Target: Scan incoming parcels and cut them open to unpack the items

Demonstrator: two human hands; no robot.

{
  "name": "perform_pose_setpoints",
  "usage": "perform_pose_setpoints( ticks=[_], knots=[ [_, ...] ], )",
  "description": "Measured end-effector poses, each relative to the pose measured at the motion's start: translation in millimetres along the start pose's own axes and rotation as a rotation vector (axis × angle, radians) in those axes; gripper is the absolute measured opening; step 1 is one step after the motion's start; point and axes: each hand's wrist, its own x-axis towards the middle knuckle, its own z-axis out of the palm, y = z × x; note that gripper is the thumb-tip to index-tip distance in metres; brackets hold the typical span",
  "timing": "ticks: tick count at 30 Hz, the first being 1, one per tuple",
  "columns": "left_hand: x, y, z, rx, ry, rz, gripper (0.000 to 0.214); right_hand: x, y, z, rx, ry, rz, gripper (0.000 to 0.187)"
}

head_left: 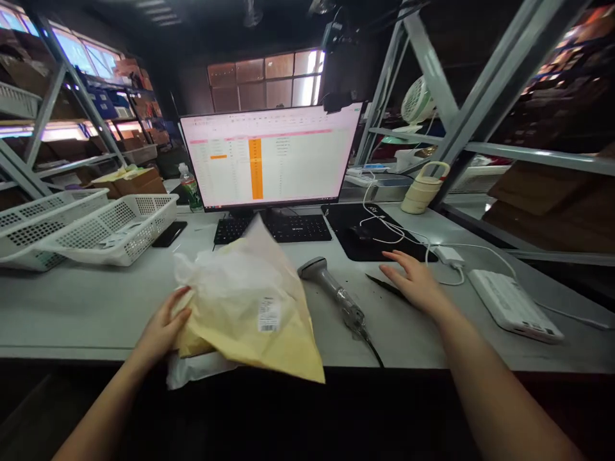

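My left hand (166, 323) grips the left edge of a yellow mailing envelope (288, 320), thumb on top. The envelope is tilted and its near corner hangs past the table's front edge. On its face is a white barcode label (268, 314). Translucent plastic (196, 370) shows at its left and underneath; whether this is a separate bag I cannot tell. My right hand (416, 282) is over the table with fingers stretched forward, beside a thin black pen-like object (384, 283) that runs partly under it. Between my hands lies a grey barcode scanner (331, 285) with its cable.
Behind the envelope are a keyboard (307, 229) and a lit monitor (307, 166). White baskets (129, 240) and a phone (170, 234) stand left. At right are a mouse (360, 233) on a black pad (350, 250), white cables, a power bank (514, 304) and a cream flask (420, 192).
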Motion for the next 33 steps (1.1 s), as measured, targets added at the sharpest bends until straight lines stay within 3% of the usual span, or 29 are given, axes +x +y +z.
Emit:
perform_pose_setpoints(
  ticks=[3, 7, 9, 11, 14, 18, 21, 23, 25, 30, 33],
  knots=[
    [5, -6, 9.6, -0.025, -0.077, -0.110, 0.096, -21, 1, 2, 0.019, -0.015, 0.012, 0.063],
    [0, -7, -4.9, 0.042, -0.031, -0.170, 0.095, -38, -38, -5, 0.053, 0.056, -0.061, 0.051],
    [-8, 0, -15.1, 0.295, 0.039, -0.078, 0.084, -47, -71, -9, 0.097, 0.116, -0.157, 0.044],
    [-17, 13, -19.9, 0.577, 0.136, 0.101, 0.076, -59, -109, -10, 0.163, 0.125, -0.274, 0.041],
    [-31, 37, -7.5, 0.754, 0.094, 0.400, 0.084, -75, -160, 0, 0.271, -0.035, -0.355, 0.043],
    [-41, 54, 40.6, 0.894, -0.244, 0.603, 0.096, -69, -207, 30, 0.285, -0.253, -0.444, 0.062],
    [-46, 55, 70.4, 0.973, -0.377, 0.633, 0.082, -38, -236, 54, 0.201, -0.214, -0.578, 0.065],
    [-49, 55, 79.2, 1.000, -0.374, 0.641, 0.079, -15, -262, 71, 0.138, -0.174, -0.669, 0.057],
    [-52, 56, 82.4, 1.016, -0.354, 0.644, 0.080, 6, -297, 93, 0.095, -0.214, -0.745, 0.049],
    [-58, 54, 90.2, 1.006, -0.302, 0.647, 0.083, 26, -395, 158, 0.094, -0.632, -0.633, 0.051],
    [-61, 46, 88.1, 0.923, -0.264, 0.720, 0.083, 26, -433, 177, 0.106, -0.713, -0.605, 0.049]
  ],
)
